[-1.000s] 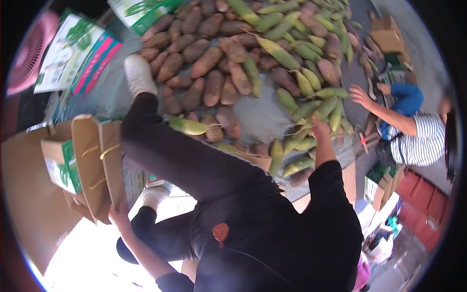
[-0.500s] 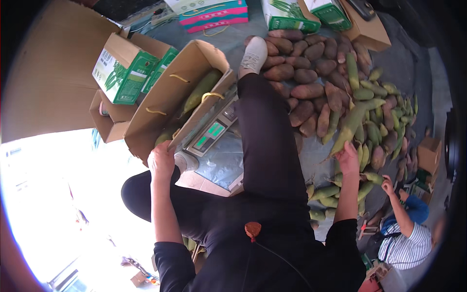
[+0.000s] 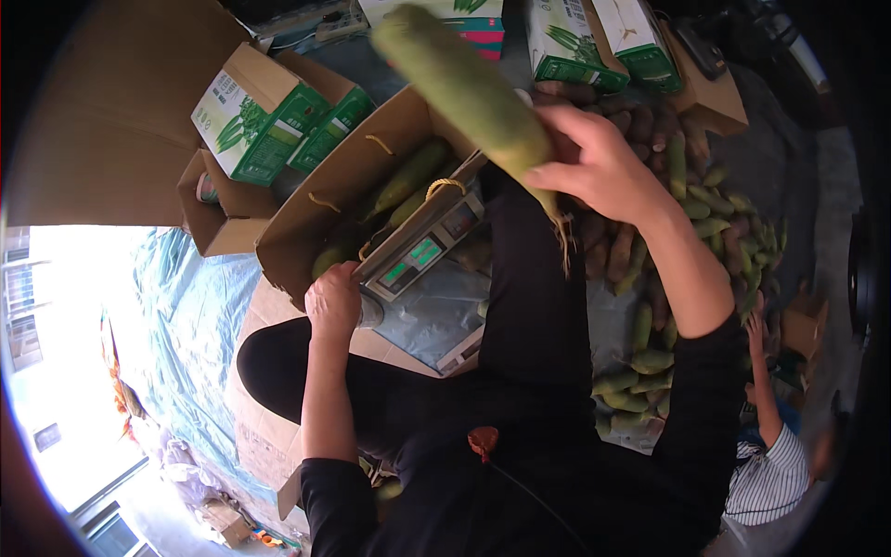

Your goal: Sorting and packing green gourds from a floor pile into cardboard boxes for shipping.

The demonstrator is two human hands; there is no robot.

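A large green radish (image 3: pixel 464 88) is held in my right hand (image 3: pixel 599 167), which grips its rooted end. It is raised and tilted near the far right corner of an open brown carton (image 3: pixel 348 162) with yellow rope handles. My left hand (image 3: pixel 332 299) is closed on the carton's near edge. Inside lie several green radishes (image 3: pixel 413 176), partly hidden by the walls. The carton rests on a digital scale (image 3: pixel 432 249) with lit green displays; its platform is mostly hidden.
Red-brown and green radishes (image 3: pixel 710 227) are heaped on the floor at right. Green-and-white boxes (image 3: pixel 264 139) stand at left, and more boxes (image 3: pixel 566 46) at the far side. At lower right a co-worker in a striped shirt (image 3: pixel 770 478) reaches toward the heap.
My right hand has lifted a green radish off the heap and carried it left toward the carton. My left hand stays on the carton edge. The whole view has shifted somewhat.
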